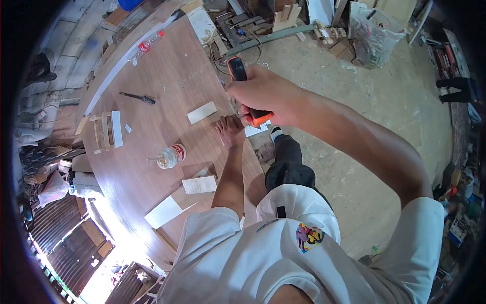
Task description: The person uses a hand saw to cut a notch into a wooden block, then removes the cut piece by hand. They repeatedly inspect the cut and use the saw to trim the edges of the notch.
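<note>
My right hand [266, 96] grips an orange and black power tool [242, 83] and holds it upright over the right edge of a brown plywood sheet [152, 137]. My left hand [230, 129] presses flat on that edge just below the tool, fingers spread on the wood. A small white offcut [201, 112] lies on the sheet left of my left hand, and another pale piece [255, 130] sticks out under the tool. I cannot see the tool's tip.
On the sheet lie a glue jar with a red label [171, 155], several pale wood offcuts [200, 184], a small wooden frame [103, 133], a black hand tool [137, 97] and a plastic bottle [144, 47]. Scrap timber and a sack [374, 35] stand on the sawdust floor.
</note>
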### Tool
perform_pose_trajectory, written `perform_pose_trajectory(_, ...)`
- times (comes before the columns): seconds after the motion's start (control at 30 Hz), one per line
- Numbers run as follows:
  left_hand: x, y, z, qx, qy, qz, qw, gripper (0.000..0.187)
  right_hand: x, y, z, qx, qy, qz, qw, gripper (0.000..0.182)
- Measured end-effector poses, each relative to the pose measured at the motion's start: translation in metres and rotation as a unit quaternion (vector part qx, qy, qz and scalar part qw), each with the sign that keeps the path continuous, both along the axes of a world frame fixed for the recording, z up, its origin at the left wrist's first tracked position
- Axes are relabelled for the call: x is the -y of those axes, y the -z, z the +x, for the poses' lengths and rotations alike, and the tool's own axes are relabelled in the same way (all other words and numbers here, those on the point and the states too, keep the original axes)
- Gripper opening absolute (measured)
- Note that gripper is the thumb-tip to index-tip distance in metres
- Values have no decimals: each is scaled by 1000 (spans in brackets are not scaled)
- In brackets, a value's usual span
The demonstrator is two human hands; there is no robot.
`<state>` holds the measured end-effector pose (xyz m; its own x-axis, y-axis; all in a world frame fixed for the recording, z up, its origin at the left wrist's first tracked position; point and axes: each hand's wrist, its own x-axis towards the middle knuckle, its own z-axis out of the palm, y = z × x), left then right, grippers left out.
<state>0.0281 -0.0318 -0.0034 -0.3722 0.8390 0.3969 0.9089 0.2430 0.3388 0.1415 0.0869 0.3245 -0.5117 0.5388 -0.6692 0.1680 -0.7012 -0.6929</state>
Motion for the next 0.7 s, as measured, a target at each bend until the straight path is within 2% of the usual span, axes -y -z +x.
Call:
perform_pose_trajectory(0.03, -2, 3, -2, -45, -12, -30, 998, 14, -1, 1, 2, 1, 3, 2, 1000, 8)
perform_pose_trajectory(0.13, -2, 2, -1, -35, -12, -9, 999, 13, -3, 1, 3, 3, -15, -3, 1000, 10)
perform_pose_trajectory(0.2, -5, 0, 1, -11, -10, -2, 1000, 13, 1, 3, -4, 19, 19, 6, 1000, 11)
perform_pose_trajectory(0.27, -2, -2, -2, 7, -2, 5, 1000, 13, 3, 66, -11, 63, 3, 38, 997, 10)
perform_pose_trajectory(0.37, 2, 9, -1, -26, -21, -27, 999, 15, 10, 178, -30, 64, 27, -8, 998, 7)
perform_pose_trajectory(0.43, 3, 23, -11, -23, 26, -54, 998, 20, 9, 223, -55, 118, 57, 33, 991, 8)
perform_pose_trajectory(0.63, 5, 22, -11, -12, 29, -88, 996, 30, 11, 206, -44, 145, 36, 18, 989, 12)
perform_pose_trajectory(0.67, 5, 19, -9, -1, 23, -76, 997, 33, 15, 201, -43, 149, -8, 46, 988, 10)
perform_pose_trajectory(0.7, 7, 21, -10, -3, 25, -78, 997, 33, 20, 204, -44, 148, -6, 44, 988, 10)
